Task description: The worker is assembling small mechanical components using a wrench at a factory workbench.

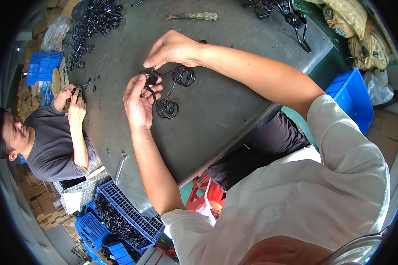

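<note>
My left hand (139, 99) is closed around one end of a black wire spring (167, 109) with two coiled loops, held just over the grey tabletop. A dark block-like piece (151, 79) sits between its thumb and fingers. From the far side my right hand (172, 48) reaches in, its thumb and fingertips pinched together right above that piece. What the pinch holds is too small to make out. The spring's coils hang to the right of my left hand.
On the table (216, 119) are a heap of black metal parts (99, 20), a wrapped-handle tool (194, 16), more black springs (292, 17) and a wrench (120, 168). At left a co-worker (57, 141) handles a black part. Blue crates (132, 207) stand below; a blue bin (351, 99) stands right.
</note>
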Demonstrator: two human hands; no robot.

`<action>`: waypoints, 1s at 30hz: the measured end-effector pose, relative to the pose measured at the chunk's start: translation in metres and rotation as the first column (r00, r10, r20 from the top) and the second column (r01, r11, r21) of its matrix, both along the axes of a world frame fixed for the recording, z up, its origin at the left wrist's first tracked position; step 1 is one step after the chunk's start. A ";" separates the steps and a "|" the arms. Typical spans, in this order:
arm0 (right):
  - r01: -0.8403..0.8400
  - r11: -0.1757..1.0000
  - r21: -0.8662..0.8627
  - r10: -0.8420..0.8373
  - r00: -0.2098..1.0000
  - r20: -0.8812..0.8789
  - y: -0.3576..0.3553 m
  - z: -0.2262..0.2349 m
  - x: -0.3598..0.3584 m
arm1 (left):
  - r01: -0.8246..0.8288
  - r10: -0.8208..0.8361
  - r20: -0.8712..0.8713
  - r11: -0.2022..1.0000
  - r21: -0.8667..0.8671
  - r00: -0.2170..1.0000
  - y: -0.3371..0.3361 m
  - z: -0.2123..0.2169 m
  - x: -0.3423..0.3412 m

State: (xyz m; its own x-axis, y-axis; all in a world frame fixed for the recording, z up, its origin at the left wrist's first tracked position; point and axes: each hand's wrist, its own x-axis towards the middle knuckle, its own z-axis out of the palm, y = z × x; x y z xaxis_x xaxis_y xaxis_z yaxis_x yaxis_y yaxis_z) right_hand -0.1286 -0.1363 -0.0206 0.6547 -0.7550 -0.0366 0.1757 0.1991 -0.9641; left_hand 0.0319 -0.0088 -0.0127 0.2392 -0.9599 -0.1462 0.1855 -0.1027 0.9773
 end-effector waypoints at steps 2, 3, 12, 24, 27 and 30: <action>-0.010 0.996 -0.084 0.007 0.999 -0.034 0.000 0.001 -0.002 | 0.005 -0.005 -0.003 1.000 -0.002 1.000 0.000 0.001 -0.001; -0.024 0.986 -0.167 0.013 0.998 -0.068 0.000 0.001 -0.003 | -0.001 0.001 0.001 1.000 0.002 1.000 -0.001 0.001 -0.001; -0.110 0.983 -0.145 0.106 0.994 -0.034 -0.002 -0.005 -0.007 | 0.004 -0.004 0.027 1.000 0.017 1.000 0.001 0.002 -0.002; -0.140 0.990 -0.010 0.141 0.989 0.046 -0.005 -0.007 -0.009 | 0.004 -0.004 0.029 1.000 0.011 1.000 0.002 0.003 -0.003; -0.047 0.982 -0.184 0.048 0.999 0.001 -0.002 -0.011 -0.008 | 0.007 -0.007 0.027 1.000 0.011 1.000 0.000 0.002 -0.003; -0.079 0.975 -0.206 0.082 0.997 0.006 -0.001 -0.006 -0.012 | 0.004 -0.004 0.026 1.000 0.012 1.000 0.001 0.001 -0.002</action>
State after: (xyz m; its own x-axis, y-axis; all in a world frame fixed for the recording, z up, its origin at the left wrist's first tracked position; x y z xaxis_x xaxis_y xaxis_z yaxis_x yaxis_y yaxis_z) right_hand -0.1407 -0.1376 -0.0263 0.7131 -0.6901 0.1237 0.1816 0.0114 -0.9833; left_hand 0.0303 -0.0083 -0.0116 0.2393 -0.9590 -0.1517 0.1593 -0.1154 0.9805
